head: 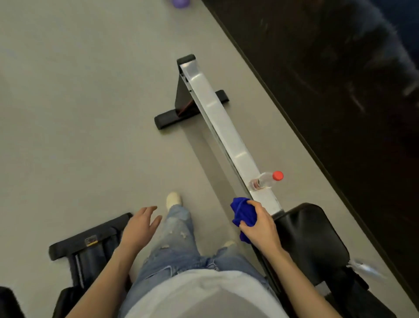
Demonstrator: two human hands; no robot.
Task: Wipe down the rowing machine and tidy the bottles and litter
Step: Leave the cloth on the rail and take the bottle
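The rowing machine's silver rail (223,127) runs from the far middle down to its black padded seat (310,240) at the lower right. A clear plastic bottle (264,180) with a red cap lies across the rail just beyond the seat. My right hand (260,224) grips a bunched blue cloth (243,213) beside the rail's near end, just left of the seat. My left hand (141,227) hangs empty with fingers spread, above the floor near my left leg.
A black footrest part (90,245) of the machine lies on the grey floor at the lower left. The rail's black rear stand (179,113) sits mid-frame. A dark wall (340,79) runs along the right. A purple object (180,2) shows at the top edge.
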